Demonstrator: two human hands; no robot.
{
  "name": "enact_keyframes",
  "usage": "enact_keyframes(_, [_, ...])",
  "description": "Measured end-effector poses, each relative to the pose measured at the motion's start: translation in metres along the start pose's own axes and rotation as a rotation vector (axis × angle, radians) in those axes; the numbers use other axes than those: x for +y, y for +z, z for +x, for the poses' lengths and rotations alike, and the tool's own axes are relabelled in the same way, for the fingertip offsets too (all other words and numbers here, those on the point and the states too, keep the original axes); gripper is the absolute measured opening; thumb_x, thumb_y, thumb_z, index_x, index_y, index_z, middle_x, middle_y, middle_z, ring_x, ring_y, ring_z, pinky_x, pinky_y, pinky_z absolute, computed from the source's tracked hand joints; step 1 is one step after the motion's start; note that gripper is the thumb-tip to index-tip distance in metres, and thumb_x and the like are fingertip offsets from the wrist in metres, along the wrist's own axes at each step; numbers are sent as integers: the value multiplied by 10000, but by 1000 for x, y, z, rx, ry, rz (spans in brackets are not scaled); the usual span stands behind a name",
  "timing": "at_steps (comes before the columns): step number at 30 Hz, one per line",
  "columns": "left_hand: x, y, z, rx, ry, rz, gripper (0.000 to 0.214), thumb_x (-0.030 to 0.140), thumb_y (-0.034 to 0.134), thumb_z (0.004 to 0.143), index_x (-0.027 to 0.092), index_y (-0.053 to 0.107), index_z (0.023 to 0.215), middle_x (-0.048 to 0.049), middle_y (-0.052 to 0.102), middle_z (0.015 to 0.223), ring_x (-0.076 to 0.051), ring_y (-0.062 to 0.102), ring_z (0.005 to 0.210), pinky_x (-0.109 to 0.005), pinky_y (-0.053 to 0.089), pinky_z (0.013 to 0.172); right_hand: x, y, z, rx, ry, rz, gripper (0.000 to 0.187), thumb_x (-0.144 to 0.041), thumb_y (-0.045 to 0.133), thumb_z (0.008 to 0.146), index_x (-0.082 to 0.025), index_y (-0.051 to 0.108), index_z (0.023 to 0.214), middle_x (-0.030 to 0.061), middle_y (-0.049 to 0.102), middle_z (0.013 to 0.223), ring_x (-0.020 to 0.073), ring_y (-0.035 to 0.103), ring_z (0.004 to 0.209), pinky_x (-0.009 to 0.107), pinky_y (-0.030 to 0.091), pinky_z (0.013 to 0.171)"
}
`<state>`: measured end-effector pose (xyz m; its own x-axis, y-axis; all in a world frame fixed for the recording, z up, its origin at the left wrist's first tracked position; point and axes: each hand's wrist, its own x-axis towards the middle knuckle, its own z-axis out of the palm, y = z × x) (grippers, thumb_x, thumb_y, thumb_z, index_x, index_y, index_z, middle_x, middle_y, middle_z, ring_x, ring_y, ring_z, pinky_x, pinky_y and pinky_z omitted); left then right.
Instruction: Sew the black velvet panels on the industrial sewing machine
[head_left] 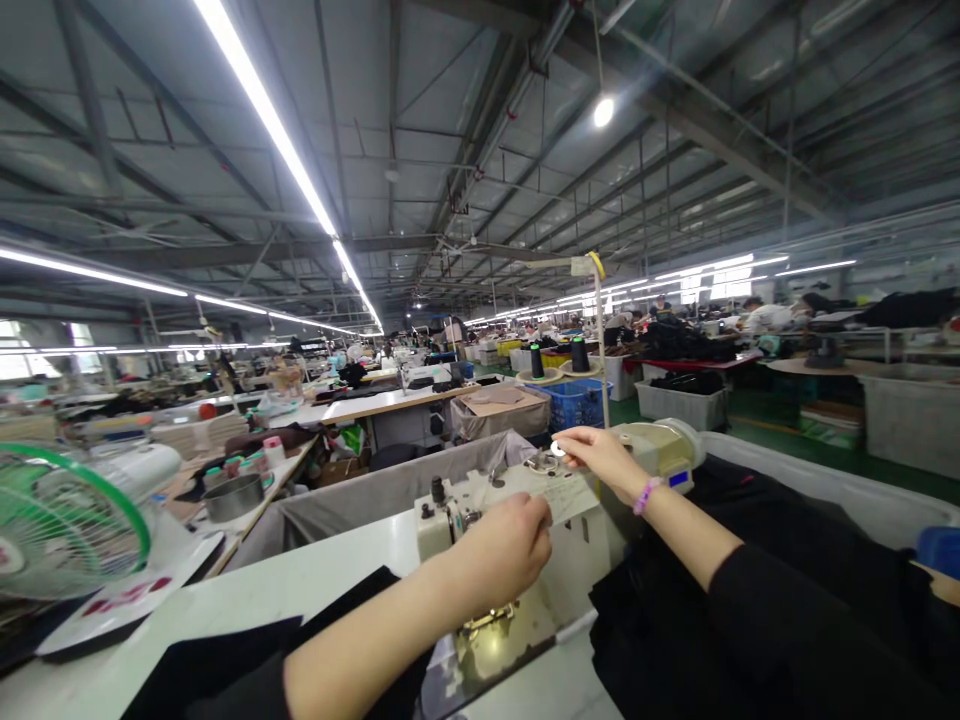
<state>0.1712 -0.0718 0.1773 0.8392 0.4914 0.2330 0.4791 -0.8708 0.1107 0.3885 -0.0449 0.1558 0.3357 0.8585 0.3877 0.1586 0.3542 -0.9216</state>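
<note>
A cream industrial sewing machine stands in front of me, its needle area lit below. My right hand, a beaded bracelet at its wrist, is over the top of the machine and pinches a small white disc. In front of the machine head is my left hand, its fingers curled closed; its fingertips face away and whatever they hold is hidden. Black fabric lies on the white table under my left arm. More black fabric is heaped to the right of the machine.
A green fan stands at the left, near a round metal tin. Behind the machine rise a thread stand and two black thread cones. A blue basket and a grey bin are farther back.
</note>
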Motion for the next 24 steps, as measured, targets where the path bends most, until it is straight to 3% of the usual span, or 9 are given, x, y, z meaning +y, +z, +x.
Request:
enact_keyframes(3, [-5, 8, -1, 55, -58, 6, 202, 169, 396, 886, 175, 579, 971, -96, 643, 969, -218, 624, 858, -308, 460, 762, 2, 10, 13, -67, 72, -89, 103, -237, 752, 709, -137, 728, 706, -3, 634, 524, 93, 533, 468, 204, 434, 473])
enact_keyframes(6, [-11, 11, 1, 98, -83, 23, 219, 206, 342, 940, 174, 559, 936, -96, 649, 929, -218, 621, 830, -312, 445, 736, 3, 14, 22, -106, 134, -186, 135, -218, 761, 746, -124, 698, 672, -4, 614, 533, 84, 523, 471, 194, 418, 461])
enact_keyframes(11, [-14, 2, 10, 152, -131, 10, 250, 278, 347, 983, 181, 563, 903, -92, 668, 908, -226, 637, 842, -313, 426, 714, 1, 13, 35, -152, 229, -326, 204, -331, 634, 932, -141, 652, 1004, 31, 672, 920, 122, 634, 712, 273, 549, 632])
enact_keyframes(16, [-17, -11, 21, 148, -205, 33, 247, 290, 420, 967, 187, 584, 813, -82, 687, 869, -235, 652, 857, -309, 417, 713, 0, 16, 43, -167, 260, -452, 292, -348, 606, 950, -158, 601, 1172, 74, 634, 1128, 185, 648, 912, 367, 570, 770])
enact_keyframes(20, [-23, -14, 25, 174, -220, 30, 243, 299, 442, 963, 189, 589, 803, -70, 689, 872, -231, 649, 869, -303, 411, 711, 0, 18, 40, -182, 231, -563, 281, -355, 602, 952, -159, 608, 1154, 70, 640, 1111, 178, 649, 896, 359, 569, 762])
enact_keyframes(24, [-25, -15, 25, 182, -221, 15, 236, 305, 460, 955, 190, 593, 797, -61, 683, 856, -221, 643, 850, -295, 400, 692, -6, 18, 32, -171, 130, -683, 164, -285, 635, 922, -138, 653, 993, 38, 671, 938, 149, 645, 778, 313, 543, 723])
